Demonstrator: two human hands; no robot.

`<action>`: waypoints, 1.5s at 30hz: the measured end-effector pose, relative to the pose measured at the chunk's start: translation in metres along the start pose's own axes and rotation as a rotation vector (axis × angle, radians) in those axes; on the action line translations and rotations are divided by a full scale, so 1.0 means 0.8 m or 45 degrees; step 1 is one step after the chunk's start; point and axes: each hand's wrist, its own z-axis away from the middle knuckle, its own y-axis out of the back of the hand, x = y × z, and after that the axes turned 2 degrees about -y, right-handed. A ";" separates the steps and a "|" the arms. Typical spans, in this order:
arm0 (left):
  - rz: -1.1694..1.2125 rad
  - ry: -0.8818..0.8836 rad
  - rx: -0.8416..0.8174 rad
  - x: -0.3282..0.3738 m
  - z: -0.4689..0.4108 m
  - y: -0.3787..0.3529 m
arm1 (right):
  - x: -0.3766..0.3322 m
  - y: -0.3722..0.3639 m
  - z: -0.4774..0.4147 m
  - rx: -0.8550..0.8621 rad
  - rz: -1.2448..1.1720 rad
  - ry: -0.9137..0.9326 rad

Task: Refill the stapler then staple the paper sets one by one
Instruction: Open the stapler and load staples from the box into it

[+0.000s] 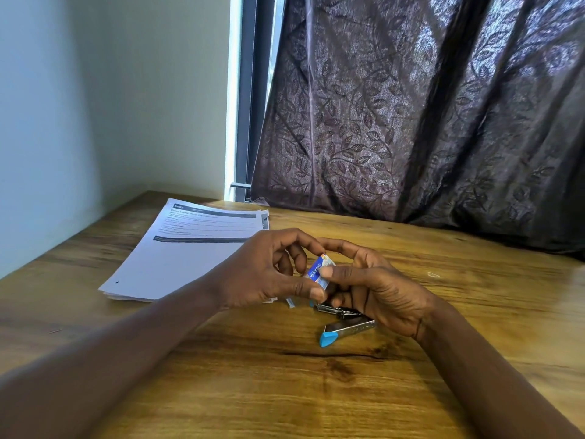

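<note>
A dark curtain of thin, sheeny cloth with a leaf pattern hangs in folds behind the worktop, its hem resting on the far edge; the worktop itself is warm brown wood with strong grain, a dark knot and a thin crack in the near part. Left of the stapler, towards the far side, lies a stack of paper sets — flat white printed sheets with grey bars, edges slightly fanned. The stapler lies on the wood close to the person, swung open: a grey metal channel with a rounded blue plastic tip pointing left, and a second metal part just beyond it, partly under the right hand. Just above the stapler both hands meet; the left hand and the right hand each pinch the small staple box between thumb and fingers, the other fingers curled; the box is glossy blue-and-white card, tilted — whether it is open, and what is in it, cannot be told. A small pale scrap lies on the wood just left of the stapler.
</note>
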 end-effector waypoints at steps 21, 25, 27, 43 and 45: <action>-0.616 -0.047 -0.200 -0.010 0.005 -0.028 | -0.010 0.085 0.009 0.942 0.307 0.223; -0.691 -0.047 -0.263 -0.005 0.008 -0.030 | 0.007 0.112 0.011 1.217 0.610 0.106; -0.711 -0.059 -0.273 -0.003 0.008 -0.029 | 0.016 0.114 0.012 1.271 0.834 0.043; -0.749 -0.045 -0.360 0.001 0.009 -0.028 | 0.026 0.105 0.017 1.392 1.462 -0.147; -0.787 -0.049 -0.376 0.002 0.008 -0.029 | 0.023 0.099 0.018 1.427 1.506 -0.086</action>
